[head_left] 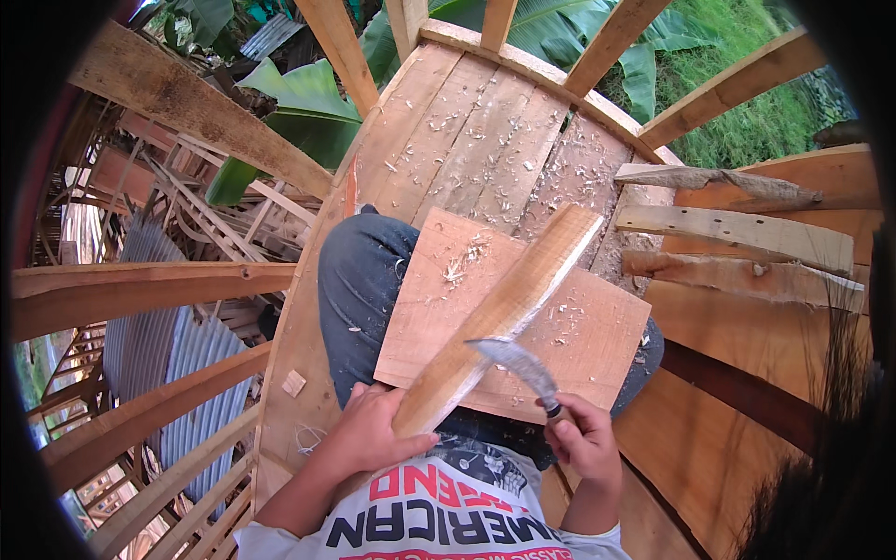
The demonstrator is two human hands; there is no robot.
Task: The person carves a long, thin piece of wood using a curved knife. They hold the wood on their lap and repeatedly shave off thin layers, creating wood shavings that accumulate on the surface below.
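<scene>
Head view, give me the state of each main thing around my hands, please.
Left hand, closed around the bar's near end
Right hand, closed on the knife handle
Curved knife, blade over the bar, contact unclear
Wooden bar, slanted across the board, right edge pale
Board, resting across the legs
Shavings, loose, scattered

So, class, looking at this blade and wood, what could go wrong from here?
The curved knife in the right hand could slip along the wooden piece toward the bare left hand at its near end. The board lies across the person's legs, so it might tilt under a hard stroke.
</scene>
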